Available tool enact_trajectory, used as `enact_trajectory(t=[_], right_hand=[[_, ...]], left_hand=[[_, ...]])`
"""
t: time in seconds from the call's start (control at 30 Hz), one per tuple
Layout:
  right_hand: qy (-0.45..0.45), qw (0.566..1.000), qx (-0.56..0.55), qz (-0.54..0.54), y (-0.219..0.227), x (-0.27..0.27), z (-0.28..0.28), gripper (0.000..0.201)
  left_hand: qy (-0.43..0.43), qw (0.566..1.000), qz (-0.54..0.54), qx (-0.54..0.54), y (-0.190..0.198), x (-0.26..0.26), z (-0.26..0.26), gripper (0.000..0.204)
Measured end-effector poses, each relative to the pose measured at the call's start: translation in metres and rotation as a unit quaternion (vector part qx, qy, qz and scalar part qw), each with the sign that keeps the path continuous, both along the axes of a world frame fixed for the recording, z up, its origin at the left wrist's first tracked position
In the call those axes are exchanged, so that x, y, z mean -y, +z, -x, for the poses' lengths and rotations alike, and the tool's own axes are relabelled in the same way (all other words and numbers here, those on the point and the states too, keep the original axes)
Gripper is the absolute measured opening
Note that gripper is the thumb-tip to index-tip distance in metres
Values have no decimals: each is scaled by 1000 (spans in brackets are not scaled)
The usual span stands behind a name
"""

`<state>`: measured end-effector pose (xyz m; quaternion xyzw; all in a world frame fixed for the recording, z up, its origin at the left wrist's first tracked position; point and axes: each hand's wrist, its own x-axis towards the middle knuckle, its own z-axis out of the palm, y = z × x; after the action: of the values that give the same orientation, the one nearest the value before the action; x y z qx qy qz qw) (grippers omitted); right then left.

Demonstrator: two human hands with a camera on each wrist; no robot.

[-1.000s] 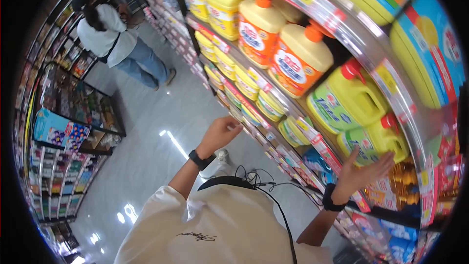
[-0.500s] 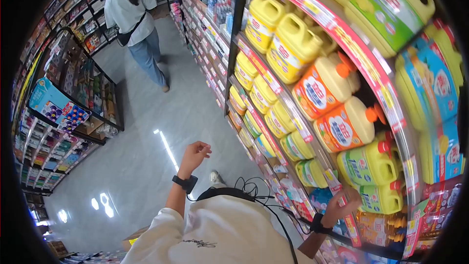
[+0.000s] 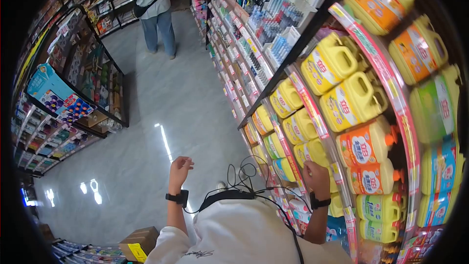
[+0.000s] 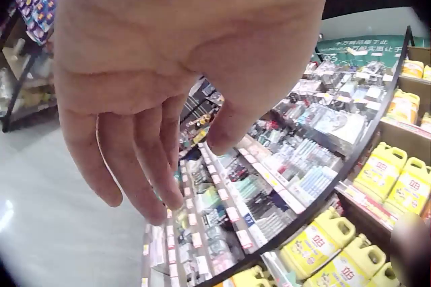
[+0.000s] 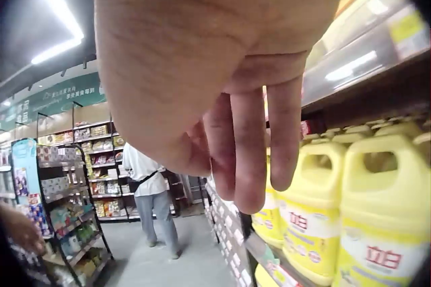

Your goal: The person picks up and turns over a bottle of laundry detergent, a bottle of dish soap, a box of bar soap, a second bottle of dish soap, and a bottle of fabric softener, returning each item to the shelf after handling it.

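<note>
Well, the left hand hangs over the grey floor, its grip loosely open and empty. The right hand is near the yellow jugs standing on the shelf, its grip relaxed, fingers slightly bent, holding nothing.

- Off-white shirt, short-sleeved; dark script marking.
- Black wristband with boxy black module, left wrist.
- Black waistband; looped black cables.
</note>
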<state>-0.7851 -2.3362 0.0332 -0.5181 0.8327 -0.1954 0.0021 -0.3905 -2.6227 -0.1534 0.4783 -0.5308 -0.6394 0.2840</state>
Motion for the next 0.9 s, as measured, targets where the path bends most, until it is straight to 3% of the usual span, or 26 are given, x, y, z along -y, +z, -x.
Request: enact_trajectory(t=[0.2,0.33,0.47,0.53,0.6,0.67,0.7,0.83,0.9], right_hand=[[29,997,63,-34,-21,120,15,6],[42,988,95,-113,-57,198,45,11],[57,986,75,-134,-88,288,74,14],[58,986,125,-98,-107,332,83,15],[49,976,173,-126,-111,380,86,17],[100,971,164,-141,-125,416,94,17],[121,969,152,-150,-131,430,105,17],[105,954,218,-175,-121,496,113,18],[135,959,169,-184,-127,525,127,18]], left_hand=[[75,994,-52,53,-19,34,-36,24],[43,996,-23,81,-5,93,-31,24],[73,987,13,140,16,178,-13,25],[78,990,32,114,23,221,-1,25],[54,995,15,78,46,265,17,29],[59,978,39,196,69,301,35,32],[57,966,45,246,75,313,46,33],[68,972,0,223,85,359,67,34],[58,969,-13,239,83,382,72,30]])
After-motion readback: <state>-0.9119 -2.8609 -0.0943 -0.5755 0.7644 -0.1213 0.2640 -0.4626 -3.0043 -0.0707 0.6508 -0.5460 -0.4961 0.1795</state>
